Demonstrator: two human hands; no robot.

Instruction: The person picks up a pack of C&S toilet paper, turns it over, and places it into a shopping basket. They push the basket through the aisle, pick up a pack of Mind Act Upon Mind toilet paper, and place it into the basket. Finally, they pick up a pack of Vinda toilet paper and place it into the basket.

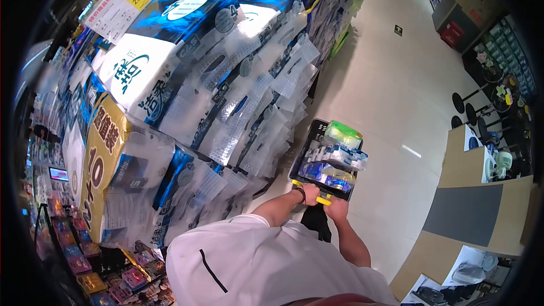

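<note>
Left hand: the left hand (310,194), a dark band (300,194) at its wrist, is curled around the yellow handle (323,200); its fingertips are hidden.
Right hand: the right hand (336,208) is closed on the right end of the same handle, just beside the left; its fingertips are likewise hidden.
Black basket: the black basket (318,130) stands on the far side of both hands, with the handle at its near edge.
Basket contents: a green package (344,132) lies at the far end, white-and-blue packages (347,156) in the middle, and blue packages (340,182) at the near end.
Tissue stack: large wrapped packs (198,79) rise at left, mostly blue and white, with a gold pack (97,161) on the near left.
Price sign: a price sign (122,8) reading 25.80 stands above the stack at far left.
Aisle: the pale floor (391,96) runs into the distance and bears a small dark floor marker (398,30).
Right side: tan and grey panels (462,215) line the near right; black stools (471,114) stand farther off.
</note>
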